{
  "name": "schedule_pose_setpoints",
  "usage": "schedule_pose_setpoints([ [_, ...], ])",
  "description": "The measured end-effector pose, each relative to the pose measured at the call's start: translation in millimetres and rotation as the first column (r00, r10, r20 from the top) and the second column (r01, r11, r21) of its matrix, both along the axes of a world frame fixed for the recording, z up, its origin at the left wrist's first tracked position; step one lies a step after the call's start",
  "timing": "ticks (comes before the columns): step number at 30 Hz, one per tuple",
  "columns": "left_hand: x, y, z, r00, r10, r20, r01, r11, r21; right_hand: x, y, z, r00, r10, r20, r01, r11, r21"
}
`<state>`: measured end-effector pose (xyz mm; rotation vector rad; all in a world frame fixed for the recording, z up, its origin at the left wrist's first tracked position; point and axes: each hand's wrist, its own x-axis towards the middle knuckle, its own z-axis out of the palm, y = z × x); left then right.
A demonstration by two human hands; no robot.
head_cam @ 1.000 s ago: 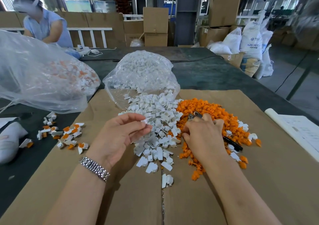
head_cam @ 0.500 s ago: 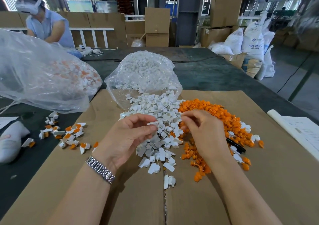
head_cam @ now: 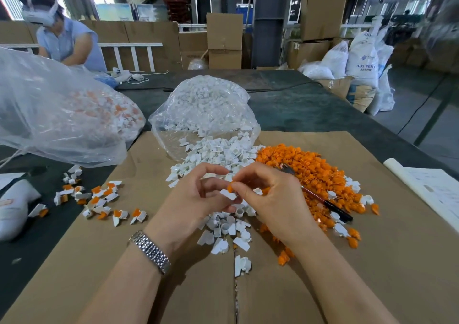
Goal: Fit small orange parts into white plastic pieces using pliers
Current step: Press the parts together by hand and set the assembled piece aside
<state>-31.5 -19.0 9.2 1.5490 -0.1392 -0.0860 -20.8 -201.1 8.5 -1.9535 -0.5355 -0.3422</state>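
Observation:
My left hand [head_cam: 196,199] pinches a white plastic piece [head_cam: 229,194] above the cardboard sheet. My right hand [head_cam: 270,199] pinches a small orange part [head_cam: 230,188] right against the top of that piece. Beneath and behind the hands lies a heap of white pieces [head_cam: 218,155]. A pile of orange parts [head_cam: 305,167] spreads to the right of it. The pliers [head_cam: 320,197] lie on the orange pile with their black handle pointing to the right, partly hidden by my right hand.
An open clear bag of white pieces [head_cam: 206,105] stands behind the heap. A big clear bag [head_cam: 57,115] with fitted pieces lies at the left. Several fitted white-and-orange pieces [head_cam: 99,199] lie at the cardboard's left edge. White paper [head_cam: 432,189] lies at right. Another person [head_cam: 62,33] works beyond the table.
My right hand left the pliers on the orange pile, picked up an orange part and brought it to the white piece. My left hand moved to meet it at the centre.

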Motion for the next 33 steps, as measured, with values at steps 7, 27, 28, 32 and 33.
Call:
schedule_pose_setpoints([
  [7,-1.3,-0.3,-0.3,0.995,0.069,0.074,-0.074,0.995,0.068,-1.5,3.2,-0.5,0.99,-0.041,0.135,0.056,0.993,-0.107],
  [27,-2.8,3.9,6.6,0.999,-0.027,-0.042,0.015,0.965,-0.262,-2.3,-7.0,2.6,0.996,0.069,0.05,-0.065,0.996,-0.068],
  [28,-2.5,4.2,6.8,0.999,-0.025,-0.043,0.012,0.965,-0.261,-1.9,-7.0,2.6,0.996,0.073,0.042,-0.07,0.996,-0.062],
  [32,-3.1,4.3,7.3,0.999,-0.02,-0.043,0.009,0.967,-0.255,-1.4,-6.6,2.3,0.996,0.073,0.046,-0.071,0.997,-0.028],
  [33,-3.3,4.3,7.4,0.999,-0.022,-0.047,0.009,0.966,-0.258,-1.6,-6.8,2.2,0.996,0.07,0.054,-0.068,0.997,-0.032],
])
